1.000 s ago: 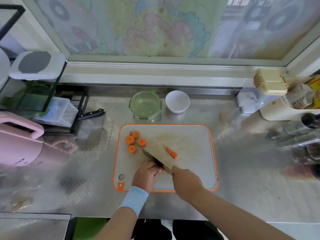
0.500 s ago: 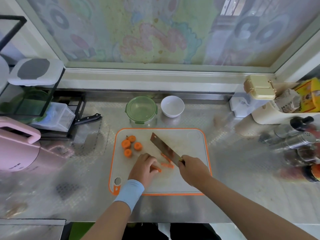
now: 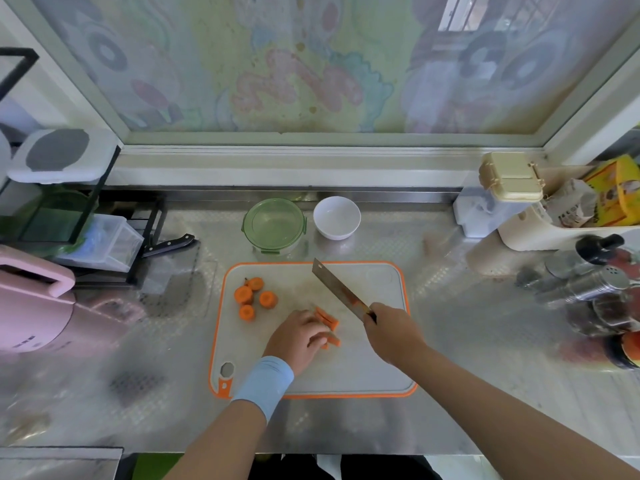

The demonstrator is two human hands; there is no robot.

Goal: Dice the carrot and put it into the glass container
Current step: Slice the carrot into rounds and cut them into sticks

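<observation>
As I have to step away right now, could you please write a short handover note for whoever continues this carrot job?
Left hand: fingers curled on the carrot sticks mid cutting board.
Right hand: grips the knife by its handle, blade off the sticks, pointing at the board's far edge.
Four carrot rounds lie at the board's far left. The glass container, green lid on, stands behind the board beside a white bowl.
Done: carrot cut into rounds, some into sticks.
Left: dice sticks and rounds, open the container, put the dice in.
</observation>
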